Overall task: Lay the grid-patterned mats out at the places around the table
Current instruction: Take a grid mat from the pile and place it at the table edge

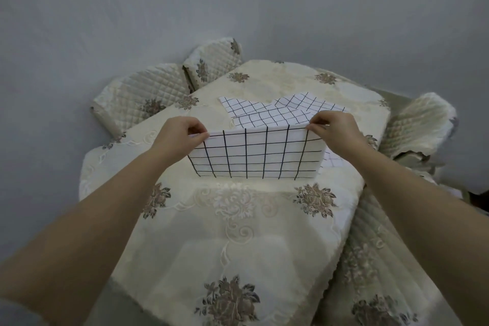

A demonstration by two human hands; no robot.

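Observation:
A white mat with a black grid [255, 156] hangs upright above the middle of the table [238, 233], its lower edge near the cloth. My left hand [180, 131] pinches its top left corner and my right hand [334, 124] pinches its top right corner. Behind it, more grid-patterned mats [277, 108] lie overlapping in a loose pile on the far half of the table. Another piece of grid mat [330, 160] peeks out under my right wrist.
A cream tablecloth with brown flower prints covers the table. Two quilted chair backs [148, 98] stand at the far left, and one quilted chair back [420, 124] stands at the right. A plain grey wall rises behind.

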